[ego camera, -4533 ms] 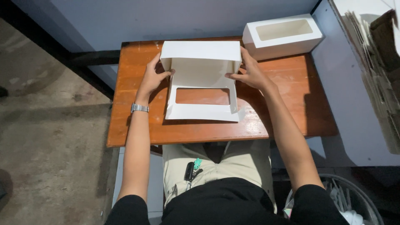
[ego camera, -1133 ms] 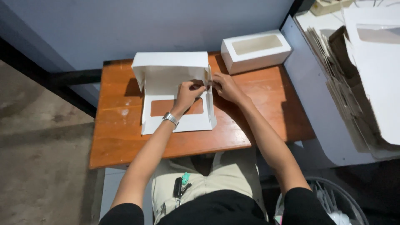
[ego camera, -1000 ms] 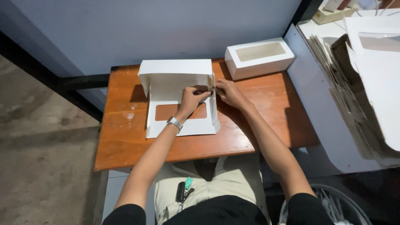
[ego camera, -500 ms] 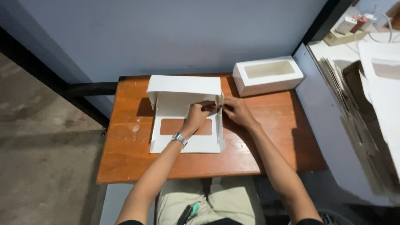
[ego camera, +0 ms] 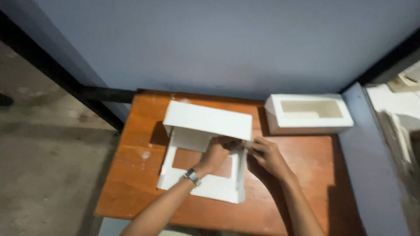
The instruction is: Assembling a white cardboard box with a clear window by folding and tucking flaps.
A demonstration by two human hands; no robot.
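My left hand reaches across the half-folded white cardboard box on the wooden desk, its grip pinched on the box's right corner under the raised back panel. My right hand meets it just beside, fingers closed on the same corner flap. A finished white windowed box sits well apart at the desk's far right.

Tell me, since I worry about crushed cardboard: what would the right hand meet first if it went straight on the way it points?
The right hand points left, at the right side flap of the half-folded white box; it seems to touch it already, with the left hand just beyond.
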